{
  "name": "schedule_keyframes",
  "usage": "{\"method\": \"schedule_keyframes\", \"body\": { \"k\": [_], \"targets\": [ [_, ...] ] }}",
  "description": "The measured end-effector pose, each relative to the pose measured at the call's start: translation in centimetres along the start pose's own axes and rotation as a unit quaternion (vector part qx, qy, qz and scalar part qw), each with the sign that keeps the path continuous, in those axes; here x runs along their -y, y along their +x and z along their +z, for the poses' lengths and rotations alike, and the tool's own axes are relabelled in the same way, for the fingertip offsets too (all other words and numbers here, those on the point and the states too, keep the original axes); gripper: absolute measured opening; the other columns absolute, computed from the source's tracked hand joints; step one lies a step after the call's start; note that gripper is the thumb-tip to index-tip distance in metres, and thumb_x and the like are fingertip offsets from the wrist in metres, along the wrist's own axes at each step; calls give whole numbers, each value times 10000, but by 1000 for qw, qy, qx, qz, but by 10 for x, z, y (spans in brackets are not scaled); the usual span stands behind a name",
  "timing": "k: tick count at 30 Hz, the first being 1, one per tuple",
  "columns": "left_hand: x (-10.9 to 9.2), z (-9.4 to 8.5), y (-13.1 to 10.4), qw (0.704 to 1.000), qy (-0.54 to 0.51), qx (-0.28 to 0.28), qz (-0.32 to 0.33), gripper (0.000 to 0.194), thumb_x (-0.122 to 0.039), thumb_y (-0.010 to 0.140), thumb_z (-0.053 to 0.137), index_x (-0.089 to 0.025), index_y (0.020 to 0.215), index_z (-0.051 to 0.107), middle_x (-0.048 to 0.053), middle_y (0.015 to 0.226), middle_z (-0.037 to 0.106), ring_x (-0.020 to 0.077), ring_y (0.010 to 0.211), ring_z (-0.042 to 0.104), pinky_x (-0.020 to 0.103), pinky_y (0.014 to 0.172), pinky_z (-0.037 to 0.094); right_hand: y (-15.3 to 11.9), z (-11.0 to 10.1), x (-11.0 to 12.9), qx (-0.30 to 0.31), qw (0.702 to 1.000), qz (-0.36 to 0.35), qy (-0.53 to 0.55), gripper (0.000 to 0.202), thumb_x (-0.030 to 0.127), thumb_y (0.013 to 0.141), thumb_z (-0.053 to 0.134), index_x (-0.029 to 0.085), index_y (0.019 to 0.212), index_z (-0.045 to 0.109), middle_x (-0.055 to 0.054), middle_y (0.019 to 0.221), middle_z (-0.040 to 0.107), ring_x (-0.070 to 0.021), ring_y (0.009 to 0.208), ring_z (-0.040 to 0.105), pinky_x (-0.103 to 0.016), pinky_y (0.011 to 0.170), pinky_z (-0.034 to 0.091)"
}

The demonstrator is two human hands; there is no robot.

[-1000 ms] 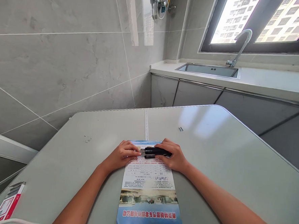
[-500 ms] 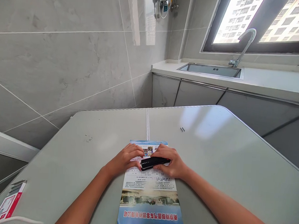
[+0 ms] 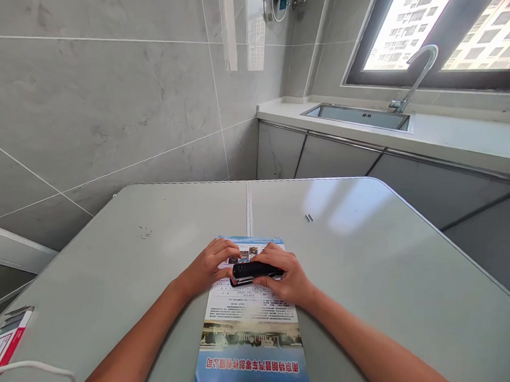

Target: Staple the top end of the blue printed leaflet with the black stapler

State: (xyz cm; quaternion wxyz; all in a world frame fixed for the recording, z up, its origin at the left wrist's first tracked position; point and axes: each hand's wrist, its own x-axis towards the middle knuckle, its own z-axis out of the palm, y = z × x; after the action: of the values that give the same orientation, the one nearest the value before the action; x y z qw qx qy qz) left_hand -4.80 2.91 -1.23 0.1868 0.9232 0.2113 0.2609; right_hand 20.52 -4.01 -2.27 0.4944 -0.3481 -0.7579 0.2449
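Note:
A black stapler (image 3: 254, 270) lies across the upper part of a printed leaflet (image 3: 254, 315) with blue bands and upside-down lettering. My right hand (image 3: 286, 275) is closed round the stapler's right end, thumb on the near side. At the stapler's left end is my left hand (image 3: 216, 265), its fingers curved and apart, with thumb and fingertips close to that end. Whether they touch it is hard to tell. A gap shows between the stapler's upper and lower parts at the left end.
Two small staple strips (image 3: 308, 218) lie on the table (image 3: 184, 221) beyond the leaflet. At the lower left are a red and white box (image 3: 1, 342) and a white cable (image 3: 41, 366). Behind stands a counter with a sink (image 3: 363, 117) and tap.
The stapler has tilted, and a gap now shows at its left end. My left fingers have loosened a little from that end. The view has shifted slightly.

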Motion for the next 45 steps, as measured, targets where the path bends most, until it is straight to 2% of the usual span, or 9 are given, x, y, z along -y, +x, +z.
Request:
{"method": "schedule_keyframes", "body": {
  "k": [4,9,12,16,22,25,29,36,45],
  "targets": [
    [4,0,3,994,76,-38,-63,194,-324,993,630,-243,1170,633,91,1225,680,249,1088,607,440,1002,445,5,-25,-14,-99,990,99,-33,267,363,853,789,238,1088,763,-52,892,721,-201,772,635,-337,689,514],
    [18,8,-2,984,143,61,-91,515,-428,953,672,-299,1437,550,137,1606,430,362,1456,404,668,1197,221,1,-89,-60,-208,943,218,-139,392,450,793,797,205,1099,776,-63,913,721,-210,756,628,-354,694,498],
    [25,13,-5,981,133,84,-112,543,-463,957,658,-315,1463,528,141,1620,409,365,1474,383,700,1195,196,-7,-120,-82,-194,929,276,-151,461,480,754,810,194,1115,778,-78,960,751,-234,806,645,-385,744,503],
    [25,15,-5,985,109,71,-116,454,-448,948,673,-299,1368,590,122,1506,524,328,1364,492,656,1204,208,-13,-139,-86,-88,933,335,-101,535,466,719,837,188,1170,769,-94,1074,769,-260,891,680,-405,809,515],
    [23,12,-3,987,105,44,-111,436,-448,913,716,-282,1307,633,116,1416,548,315,1241,550,595,1168,298,-8,-142,-66,102,954,265,-99,381,434,807,787,219,1121,782,-60,1037,753,-229,869,653,-333,706,479],
    [21,11,-3,987,98,51,-120,431,-454,916,709,-276,1302,634,112,1406,540,309,1242,549,569,1161,326,-6,-137,-60,147,958,225,-96,355,432,832,776,217,1115,772,-58,996,738,-214,848,636,-308,673,459],
    [20,10,-4,987,85,64,-122,458,-445,913,713,-287,1333,620,105,1432,524,312,1277,542,571,1189,308,-3,-123,-54,148,966,180,-107,371,440,881,739,219,1179,747,-71,983,736,-208,823,631,-309,673,472],
    [18,9,-4,987,76,81,-119,462,-450,904,720,-299,1332,632,102,1446,526,320,1285,532,593,1192,278,-2,-96,-48,138,973,70,-174,453,305,1036,512,341,1486,549,-76,1181,717,-242,1004,622,-439,922,520],
    [14,7,-1,989,76,68,-108,428,-451,882,749,-286,1267,662,93,1397,552,308,1244,538,518,1121,354,1,-88,-38,161,958,70,-229,504,206,1039,448,364,1513,516,-65,1206,698,-251,1006,585,-465,941,520]
  ]
}}
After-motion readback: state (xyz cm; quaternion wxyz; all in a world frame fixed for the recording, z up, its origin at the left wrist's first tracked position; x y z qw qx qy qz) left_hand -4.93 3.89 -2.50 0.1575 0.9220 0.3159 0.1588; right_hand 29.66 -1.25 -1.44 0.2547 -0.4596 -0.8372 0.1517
